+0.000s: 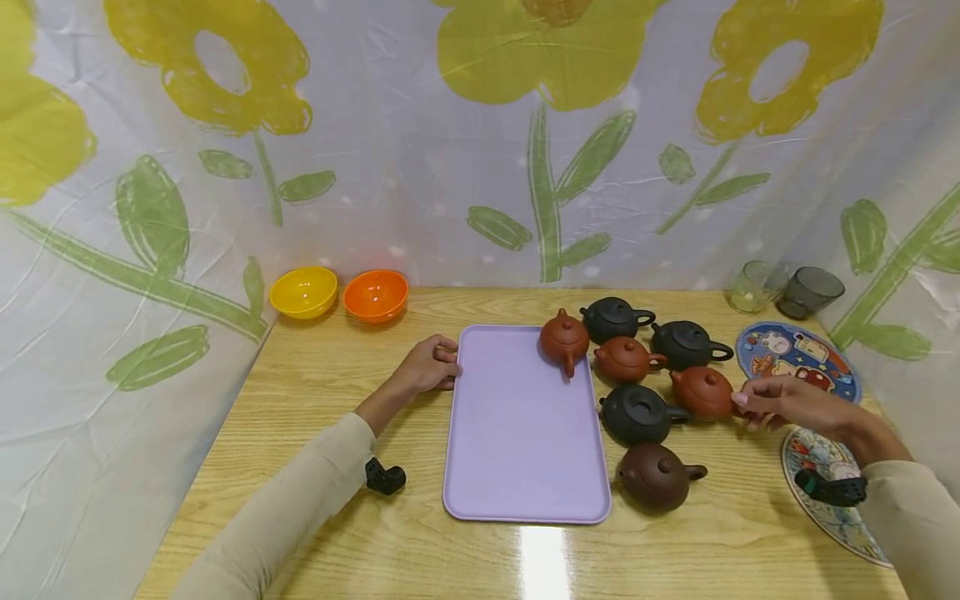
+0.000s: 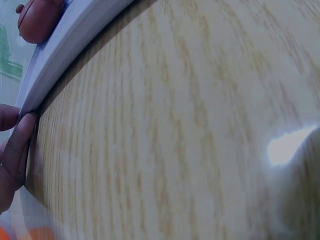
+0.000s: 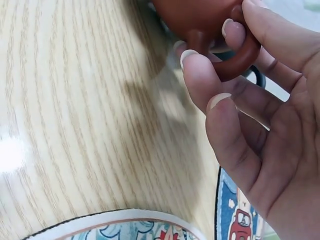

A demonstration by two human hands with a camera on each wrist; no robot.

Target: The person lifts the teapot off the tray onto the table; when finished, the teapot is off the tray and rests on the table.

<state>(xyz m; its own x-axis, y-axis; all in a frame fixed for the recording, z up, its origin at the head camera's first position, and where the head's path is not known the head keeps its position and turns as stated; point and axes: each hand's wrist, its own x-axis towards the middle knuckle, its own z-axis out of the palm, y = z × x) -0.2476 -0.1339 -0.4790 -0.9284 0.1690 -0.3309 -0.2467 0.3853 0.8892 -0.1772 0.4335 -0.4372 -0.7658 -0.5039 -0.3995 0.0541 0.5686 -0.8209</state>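
My left hand (image 1: 429, 367) is at the left rim of a lilac rectangular tray (image 1: 517, 450); the left wrist view shows its thumb and fingers (image 2: 20, 137) pinching that rim. On the right, my right hand (image 1: 798, 406) grips the loop handle (image 3: 240, 62) of a reddish-brown clay teapot (image 1: 703, 393), its index finger through the loop. Another reddish teapot (image 1: 564, 337) sits on the tray's back right corner, handle toward me. Between the tray and the held teapot stand a third reddish teapot (image 1: 624, 360), black teapots (image 1: 637, 414) and a dark brown teapot (image 1: 654, 477).
A yellow bowl (image 1: 303, 293) and an orange bowl (image 1: 376, 296) stand at the back left. Two glasses (image 1: 810, 292) are in the back right corner. A blue round mat (image 1: 840, 367) and a patterned round mat (image 1: 806, 479) lie near my right arm. A flowered curtain hangs behind.
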